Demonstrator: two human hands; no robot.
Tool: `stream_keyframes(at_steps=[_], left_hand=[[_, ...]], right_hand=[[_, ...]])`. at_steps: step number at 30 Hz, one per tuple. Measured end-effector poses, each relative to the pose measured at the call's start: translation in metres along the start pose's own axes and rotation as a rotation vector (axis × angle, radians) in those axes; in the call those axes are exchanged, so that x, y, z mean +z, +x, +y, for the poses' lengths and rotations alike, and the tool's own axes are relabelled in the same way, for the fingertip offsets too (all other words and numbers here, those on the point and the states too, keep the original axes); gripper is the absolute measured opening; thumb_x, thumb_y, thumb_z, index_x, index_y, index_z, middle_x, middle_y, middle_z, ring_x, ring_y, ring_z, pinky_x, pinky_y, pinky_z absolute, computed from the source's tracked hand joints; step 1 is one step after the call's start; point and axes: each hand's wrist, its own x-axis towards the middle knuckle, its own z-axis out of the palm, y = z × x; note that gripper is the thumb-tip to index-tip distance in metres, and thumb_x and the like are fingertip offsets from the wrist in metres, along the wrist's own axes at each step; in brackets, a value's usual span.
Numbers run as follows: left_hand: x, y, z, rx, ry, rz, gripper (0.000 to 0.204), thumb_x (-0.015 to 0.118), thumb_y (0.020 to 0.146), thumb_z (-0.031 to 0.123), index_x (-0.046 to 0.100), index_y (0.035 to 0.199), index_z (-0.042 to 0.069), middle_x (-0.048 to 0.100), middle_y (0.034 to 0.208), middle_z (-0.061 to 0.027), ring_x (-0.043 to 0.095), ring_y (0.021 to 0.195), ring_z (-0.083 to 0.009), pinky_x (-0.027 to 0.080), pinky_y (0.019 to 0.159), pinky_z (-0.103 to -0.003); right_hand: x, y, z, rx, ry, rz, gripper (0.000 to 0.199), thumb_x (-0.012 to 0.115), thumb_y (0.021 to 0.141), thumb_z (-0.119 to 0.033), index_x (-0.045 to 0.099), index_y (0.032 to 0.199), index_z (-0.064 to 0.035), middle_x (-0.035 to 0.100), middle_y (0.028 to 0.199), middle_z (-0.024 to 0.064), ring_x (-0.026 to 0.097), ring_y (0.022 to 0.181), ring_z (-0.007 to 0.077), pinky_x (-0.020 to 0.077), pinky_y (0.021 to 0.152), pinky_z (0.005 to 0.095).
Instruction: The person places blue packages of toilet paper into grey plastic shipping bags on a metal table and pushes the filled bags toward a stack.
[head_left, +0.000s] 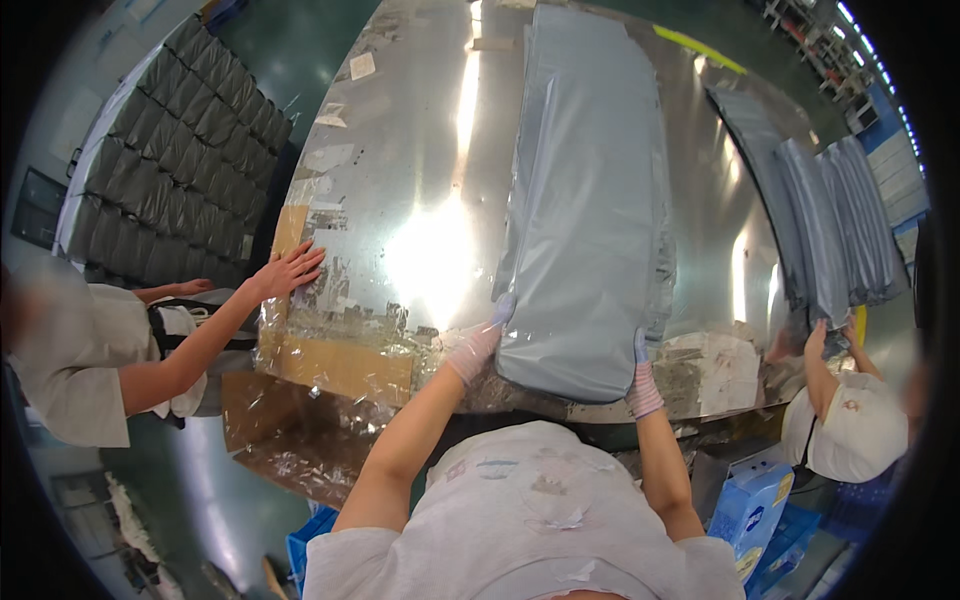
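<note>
A long stack of folded grey plastic sheeting (590, 200) lies lengthwise before me on a shiny metal-topped table (400, 150). My left hand (482, 342), in a pale glove with bluish fingertips, grips its left edge near the close end. On the opposite edge my right hand (643, 378), in a striped glove, holds the sheeting's right side. Both hands' fingers are partly hidden against the plastic. The near end of the stack is rounded and reaches almost to the table's front edge.
At left, a person's bare hand (288, 272) rests on the table corner by brown cardboard (345, 368). Another person at right handles grey plastic bundles (815, 220). A tall pile of dark grey packs (185, 150) stands far left. A blue box (750, 510) sits below right.
</note>
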Motion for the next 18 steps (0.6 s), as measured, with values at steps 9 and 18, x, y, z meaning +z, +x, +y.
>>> stream_keyframes(at_steps=[9,18], left_hand=[[-0.017,-0.054,0.111,0.309,-0.217,-0.093,0.081,0.065,0.075,0.039,0.027,0.136,0.002,0.044,0.128,-0.0136,0.046,0.116,-0.0226,0.039,0.097,-0.034],[-0.175,-0.114,0.158,0.790,0.376,0.561,0.059,0.059,0.082,0.023,0.036,0.129,-0.003,0.048,0.124,-0.0146,0.049,0.110,-0.0227,0.039,0.094,-0.032]], right_hand=[[0.094,-0.031,-0.039,-0.236,-0.325,0.016,0.072,0.065,0.077,-0.033,0.030,0.136,-0.0107,0.054,0.113,0.0065,0.058,0.095,0.0183,0.0512,0.077,0.0332],[0.239,0.015,0.013,-0.505,-0.902,-0.335,0.058,0.057,0.085,-0.030,0.036,0.130,-0.0014,0.051,0.121,0.0147,0.050,0.112,0.0262,0.0400,0.095,0.0317]])
